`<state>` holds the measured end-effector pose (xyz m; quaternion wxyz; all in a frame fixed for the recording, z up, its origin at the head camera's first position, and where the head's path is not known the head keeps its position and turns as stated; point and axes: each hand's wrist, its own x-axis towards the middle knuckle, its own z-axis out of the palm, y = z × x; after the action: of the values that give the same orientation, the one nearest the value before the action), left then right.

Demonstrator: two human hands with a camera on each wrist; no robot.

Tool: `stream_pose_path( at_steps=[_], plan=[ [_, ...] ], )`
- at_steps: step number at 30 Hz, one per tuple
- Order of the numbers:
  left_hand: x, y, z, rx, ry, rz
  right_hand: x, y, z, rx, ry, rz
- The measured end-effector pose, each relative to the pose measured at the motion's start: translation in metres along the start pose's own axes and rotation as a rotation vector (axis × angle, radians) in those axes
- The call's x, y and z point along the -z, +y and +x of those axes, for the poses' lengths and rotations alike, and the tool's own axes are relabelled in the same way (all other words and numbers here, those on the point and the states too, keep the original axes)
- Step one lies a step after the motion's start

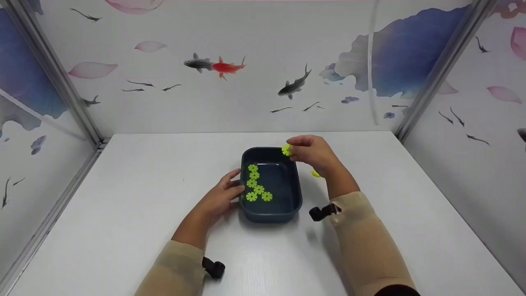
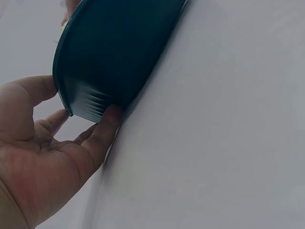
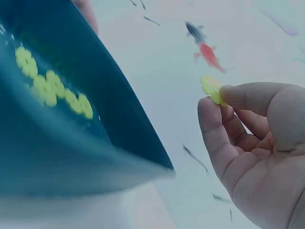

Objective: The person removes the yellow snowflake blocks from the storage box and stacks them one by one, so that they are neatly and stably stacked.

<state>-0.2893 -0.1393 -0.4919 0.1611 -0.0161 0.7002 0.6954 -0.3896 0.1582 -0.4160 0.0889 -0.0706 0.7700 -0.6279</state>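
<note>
While the left hand [image 1: 218, 197] touches the box [image 1: 269, 218], the right hand [image 1: 314, 154] pinches a disc [image 1: 286, 149]

Where the box stands on the white table [image 1: 144, 197], its outer left wall meets the left fingertips. That hand is loosely spread, grasping nothing, thumb by the rim. Left-wrist view: one finger low on the wall, near the base; box interior out of sight, right hand cut to a sliver at the top edge.

Right hand: thumb and forefinger together on the yellow-green disc, other fingers loosely bent. From the head it shows across the far right corner of the rim, partly covered by the fingertips; right-wrist view gives a gap between it and the box.

Six more discs [image 1: 259, 189] inside, mostly strung along the left side, one a little right at the near end. Blurred in the right-wrist view, hard to count there.

Right of the box, a yellow piece [image 1: 315, 173], largely behind the right wrist; full shape cannot be made out. Both tan sleeves [image 1: 370, 238] run toward the near edge, the left one cut off by it.
</note>
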Motion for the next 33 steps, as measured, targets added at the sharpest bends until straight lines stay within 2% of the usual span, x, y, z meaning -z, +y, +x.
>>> stream_pose_path(
  at_steps=[6,10,22,28,33],
  plan=[
    [0.001,-0.001,0.001,-0.001,0.0,0.002,0.026,0.02,-0.011,-0.045,0.069,0.047],
    [0.001,-0.002,0.0,-0.004,-0.005,0.0,0.037,0.035,-0.015,-0.109,0.109,0.055],
    [0.001,-0.001,-0.001,0.003,0.002,0.009,0.065,0.075,-0.012,-0.22,0.217,0.089],
    [0.0,0.0,0.0,0.009,0.004,0.0,0.074,0.089,-0.011,-0.286,0.224,0.017],
    [-0.001,0.001,0.0,0.006,0.005,0.002,0.074,0.095,-0.011,-0.297,0.227,-0.048]
  ],
)
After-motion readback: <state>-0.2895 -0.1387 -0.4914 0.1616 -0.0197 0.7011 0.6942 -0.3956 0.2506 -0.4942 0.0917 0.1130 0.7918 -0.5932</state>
